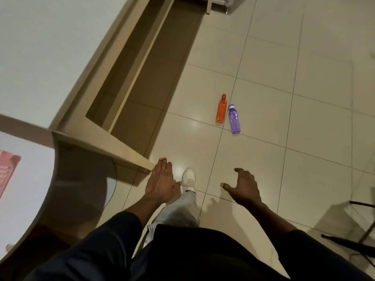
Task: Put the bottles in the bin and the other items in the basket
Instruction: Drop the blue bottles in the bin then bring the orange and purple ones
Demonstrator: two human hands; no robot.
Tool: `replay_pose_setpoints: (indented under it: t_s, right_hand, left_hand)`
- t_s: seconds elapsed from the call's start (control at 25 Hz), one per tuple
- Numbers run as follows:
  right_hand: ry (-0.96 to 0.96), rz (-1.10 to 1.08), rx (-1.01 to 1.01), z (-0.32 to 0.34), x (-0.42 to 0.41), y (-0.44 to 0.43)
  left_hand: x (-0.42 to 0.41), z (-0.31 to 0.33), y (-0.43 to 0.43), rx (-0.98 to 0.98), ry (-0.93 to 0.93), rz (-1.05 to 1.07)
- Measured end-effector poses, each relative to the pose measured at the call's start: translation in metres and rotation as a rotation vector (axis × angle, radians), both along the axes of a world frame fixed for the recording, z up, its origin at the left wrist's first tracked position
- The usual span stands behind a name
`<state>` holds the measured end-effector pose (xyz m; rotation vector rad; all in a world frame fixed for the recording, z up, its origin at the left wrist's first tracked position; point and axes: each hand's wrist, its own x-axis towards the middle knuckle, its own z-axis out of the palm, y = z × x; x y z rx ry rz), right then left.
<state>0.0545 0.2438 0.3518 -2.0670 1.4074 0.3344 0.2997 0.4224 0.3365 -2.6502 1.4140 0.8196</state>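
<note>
Two bottles lie side by side on the tiled floor ahead of me: an orange bottle and, just right of it, a purple bottle with a white cap. My left hand hangs low in the view, fingers stretched flat and empty. My right hand is out to the right, fingers spread and curled a little, holding nothing. Both hands are well short of the bottles. No bin or basket shows in the view.
A beige table with a shelf underneath runs along the left; its corner is close to my left hand. A pink object lies on a white round surface at far left. Dark chair legs stand at the right. My white shoe is between the hands.
</note>
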Motion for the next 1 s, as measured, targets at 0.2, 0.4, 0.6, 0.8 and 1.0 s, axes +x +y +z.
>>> replay_pose_setpoints:
  t_s: [0.2, 0.4, 0.6, 0.8, 1.0]
  right_hand:
    - [0.021, 0.085, -0.114, 0.014, 0.026, -0.099]
    - [-0.007, -0.035, -0.081, 0.008, 0.047, -0.185]
    - [-0.021, 0.002, -0.025, -0.017, 0.055, -0.256]
    - [-0.027, 0.183, 0.015, -0.035, 0.06, -0.344]
    - [0.004, 0.376, 0.01, -0.043, 0.063, -0.442]
  left_hand:
    - [0.026, 0.001, -0.099, -0.02, 0.093, -0.046]
    - [0.054, 0.007, -0.176, -0.058, 0.055, -0.043]
    - [0.063, 0.001, -0.227, 0.016, -0.005, -0.018]
    - [0.038, 0.005, -0.282, 0.094, -0.027, 0.12]
    - [-0.008, 0.004, -0.359, 0.087, 0.031, 0.338]
